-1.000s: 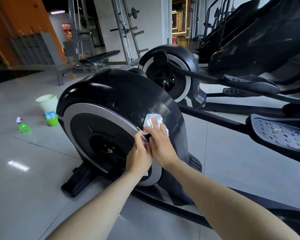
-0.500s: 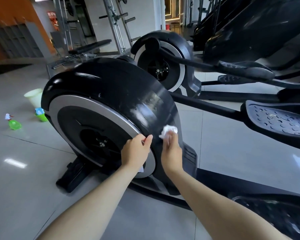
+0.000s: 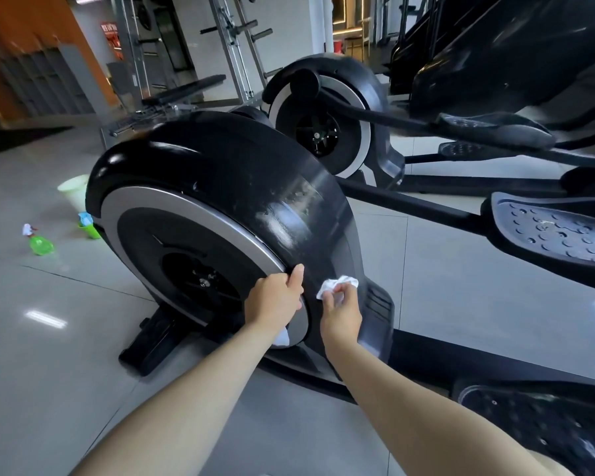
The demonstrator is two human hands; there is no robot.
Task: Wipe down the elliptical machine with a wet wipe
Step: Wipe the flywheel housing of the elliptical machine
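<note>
Wipe (image 3: 337, 286) bunched, long axis slanting up-right; right hand (image 3: 342, 314) pinches.

Lettering on the red wall sign (image 3: 111, 36) is unreadable.

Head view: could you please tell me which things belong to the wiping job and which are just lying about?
In use: wet wipe, right hand pinching it, left hand gripping a white scrap, elliptical's flywheel housing.
Lying about: spray bottle, pale bucket, green cup, second elliptical, weight bench.
</note>
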